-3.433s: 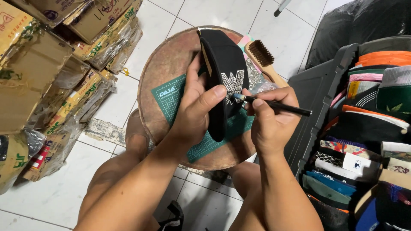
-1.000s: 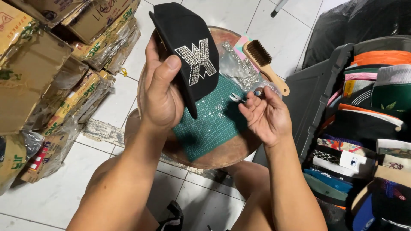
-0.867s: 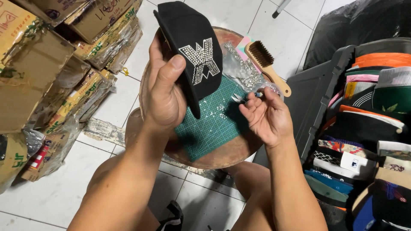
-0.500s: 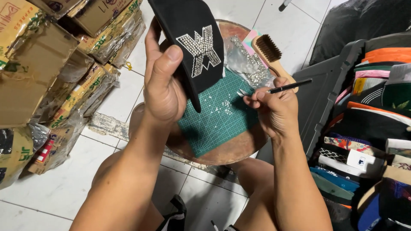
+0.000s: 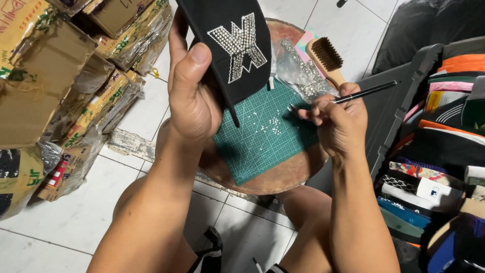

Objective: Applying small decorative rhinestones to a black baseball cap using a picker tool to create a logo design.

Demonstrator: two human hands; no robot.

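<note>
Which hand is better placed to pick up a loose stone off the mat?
Right. The right hand holds the pen tool just above the stones on the mat; the left hand grips the cap.

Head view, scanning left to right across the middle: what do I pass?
Wrapped cardboard boxes → left hand holding the black cap → green cutting mat → right hand with a black pen-like tool → crate of folded caps.

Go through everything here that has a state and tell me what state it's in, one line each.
Black cap: lifted off the table, gripped by left hand.
Black pen tool: held in right hand, tip over the green cutting mat.
Loose rhinestones: scattered on the mat.
Clear bag: lying crumpled, holding rhinestones.
Wooden brush: lying bristles up.
</note>
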